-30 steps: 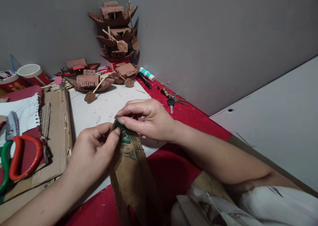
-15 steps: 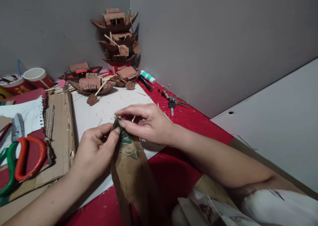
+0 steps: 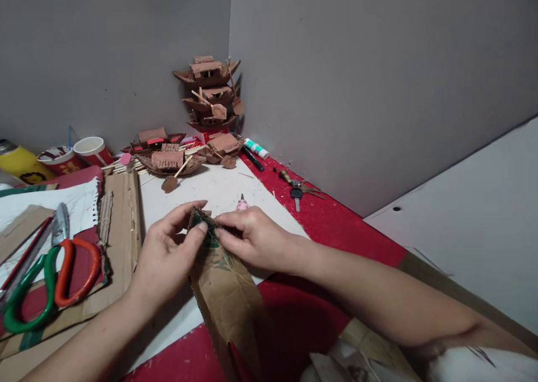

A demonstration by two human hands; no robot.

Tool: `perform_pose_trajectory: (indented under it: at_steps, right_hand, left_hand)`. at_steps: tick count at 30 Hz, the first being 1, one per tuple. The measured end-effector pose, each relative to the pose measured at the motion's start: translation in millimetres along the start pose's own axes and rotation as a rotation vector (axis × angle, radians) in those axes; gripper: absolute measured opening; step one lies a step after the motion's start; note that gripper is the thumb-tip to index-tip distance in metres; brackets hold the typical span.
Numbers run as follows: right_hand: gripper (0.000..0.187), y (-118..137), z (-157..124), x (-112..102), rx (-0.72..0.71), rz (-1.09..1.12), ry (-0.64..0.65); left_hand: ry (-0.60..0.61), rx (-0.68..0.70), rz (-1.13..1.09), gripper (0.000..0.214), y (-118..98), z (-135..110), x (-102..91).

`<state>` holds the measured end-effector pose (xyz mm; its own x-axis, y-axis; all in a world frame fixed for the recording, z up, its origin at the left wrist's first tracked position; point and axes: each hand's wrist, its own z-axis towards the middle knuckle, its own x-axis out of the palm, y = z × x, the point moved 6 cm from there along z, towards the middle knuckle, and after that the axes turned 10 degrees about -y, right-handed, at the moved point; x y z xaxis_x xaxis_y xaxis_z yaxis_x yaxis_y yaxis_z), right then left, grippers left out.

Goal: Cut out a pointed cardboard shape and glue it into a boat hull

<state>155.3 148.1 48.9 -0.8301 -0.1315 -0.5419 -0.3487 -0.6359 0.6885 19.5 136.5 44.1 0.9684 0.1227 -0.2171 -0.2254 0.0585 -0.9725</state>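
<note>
A long strip of brown cardboard (image 3: 229, 298) with green print runs from the lower middle up to my hands. My left hand (image 3: 166, 256) pinches its top end from the left, thumb and forefinger closed on the edge. My right hand (image 3: 252, 239) pinches the same end from the right, fingers pressed together on it. Both hands hover over a white board (image 3: 210, 189) lying on the red table top (image 3: 319, 217). A small pink object (image 3: 242, 204) shows just behind my right hand.
Cardboard model boats (image 3: 212, 91) are stacked in the back corner, with more boats (image 3: 170, 161) in front. Scissors with red and green handles (image 3: 50, 281) lie on cardboard sheets at left. Cups (image 3: 92, 149), a glue stick (image 3: 256, 148), a marker (image 3: 253, 159) and keys (image 3: 296, 186) sit nearby.
The camera has tilted up, so everything sits lower in the picture. My right hand has drawn back and its fingers have closed tighter on the strip's end; the pink object now shows.
</note>
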Motion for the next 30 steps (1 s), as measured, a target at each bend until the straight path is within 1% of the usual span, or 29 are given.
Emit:
perform_pose_trajectory:
  at_steps: [4,6,8,10,12,15,17,19,21,23,26,28,30]
  right_hand:
    - [0.018,-1,-1,0,0.003,-0.027,0.016]
    - [0.017,-2,0,-2,0.008,-0.061,0.014]
    - [0.017,-4,0,-4,0.034,-0.061,0.004]
    - [0.018,-8,2,-8,0.087,-0.029,-0.046]
    - [0.017,-13,4,-12,0.162,0.066,-0.123]
    - [0.010,-25,3,-12,0.369,0.350,-0.202]
    - [0.013,-31,1,-7,0.516,0.526,-0.219]
    - [0.014,-33,0,-3,0.585,0.621,-0.238]
    - [0.013,-30,1,-3,0.580,0.657,-0.264]
    - [0.011,-27,1,-4,0.569,0.664,-0.272]
    - [0.011,-24,2,-2,0.552,0.680,-0.225]
    - [0.012,-22,2,-1,0.525,0.693,-0.192]
    - [0.013,-22,2,-3,0.504,0.680,-0.203]
  left_hand:
    - [-0.027,0.025,-0.030,0.035,-4,1,-4.0]
    - [-0.061,0.031,0.022,0.039,-3,3,-7.8]
    - [-0.083,-0.014,0.022,0.047,2,7,-10.7]
    - [-0.056,-0.139,-0.110,0.054,10,11,-9.0]
    - [0.025,-0.324,-0.320,0.058,17,10,-0.3]
    - [0.180,-0.563,-0.584,0.058,17,-1,19.1]
    - [0.252,-0.652,-0.719,0.054,12,-12,29.8]
    - [0.294,-0.715,-0.812,0.051,9,-23,36.8]
    - [0.289,-0.759,-0.835,0.051,10,-30,38.8]
    - [0.257,-0.783,-0.803,0.052,14,-33,36.8]
    - [0.242,-0.782,-0.753,0.056,18,-32,32.9]
    - [0.279,-0.782,-0.749,0.059,19,-31,32.5]
    - [0.339,-0.796,-0.745,0.062,19,-30,33.7]
